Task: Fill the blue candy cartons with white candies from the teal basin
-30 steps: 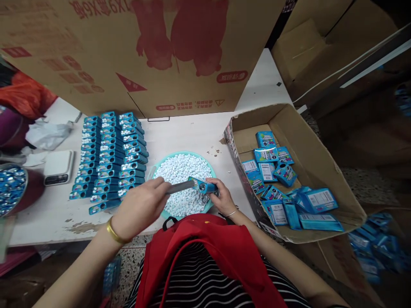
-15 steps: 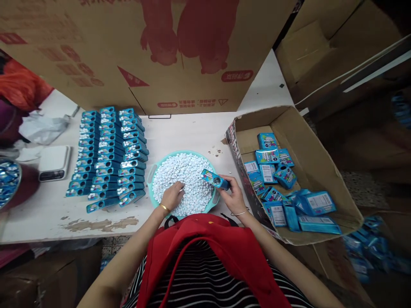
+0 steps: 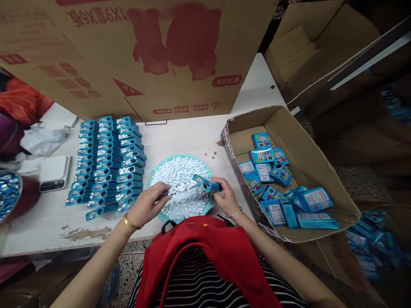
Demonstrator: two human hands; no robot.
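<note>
A teal basin (image 3: 150, 174) heaped with small white candies (image 3: 180, 171) sits on the white table in front of me. My right hand (image 3: 224, 197) is closed on a small blue box (image 3: 205, 184), held tilted over the basin's right side. My left hand (image 3: 148, 204) is closed on a narrow scoop (image 3: 183, 188) loaded with white candies, its tip touching the box's open end.
Three rows of filled blue boxes (image 3: 109, 162) lie left of the basin. A cardboard tray (image 3: 317, 171) of loose blue boxes stands at the right. A white scale (image 3: 54, 173) and a bowl of blue wrappers (image 3: 9, 192) are far left. A big carton (image 3: 144, 55) stands behind.
My left hand dipped into the candies half a second ago and has now lifted, bringing the loaded scoop to the box's mouth. The right hand has tilted the box toward it.
</note>
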